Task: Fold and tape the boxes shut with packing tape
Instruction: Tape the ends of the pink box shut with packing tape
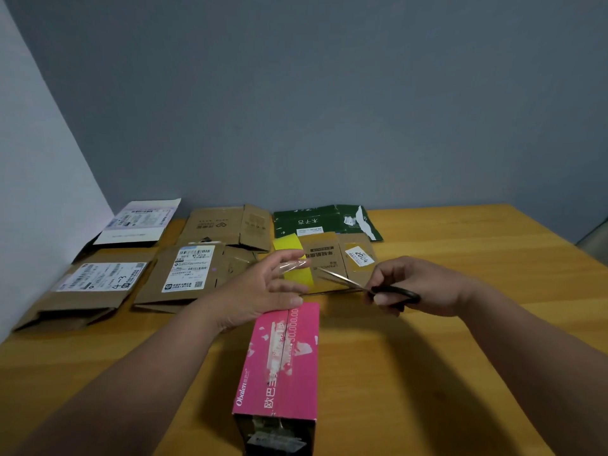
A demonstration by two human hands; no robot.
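The left hand (263, 291) is hovering over the far end of the pink box (283, 363), fingers mostly straight and spread, with a strip of clear packing tape (296, 266) clinging between thumb and forefinger; just behind the hand, at about twelve o'clock from the box, the yellow tape roll (294, 261) is showing. The right hand (411, 287), at two o'clock from the box, is curling round the black handles of the scissors (362, 286), whose blades are pointing left toward the tape and seem to be slightly parted, though blur is making that hard to confirm. The pink box is lying lengthwise at table (460, 324) centre, its long seam already carrying a clear strip. The main hazard is looking like the blade tips closing near the left fingertips, since the tape is being held so short. The loose strip could also be folding onto itself or sticking to the skin, and a slack span would be tearing raggedly rather than cutting cleanly. The flattened cardboard boxes (184, 271) waiting at ten to twelve o'clock could be catching a trailing sticky end.
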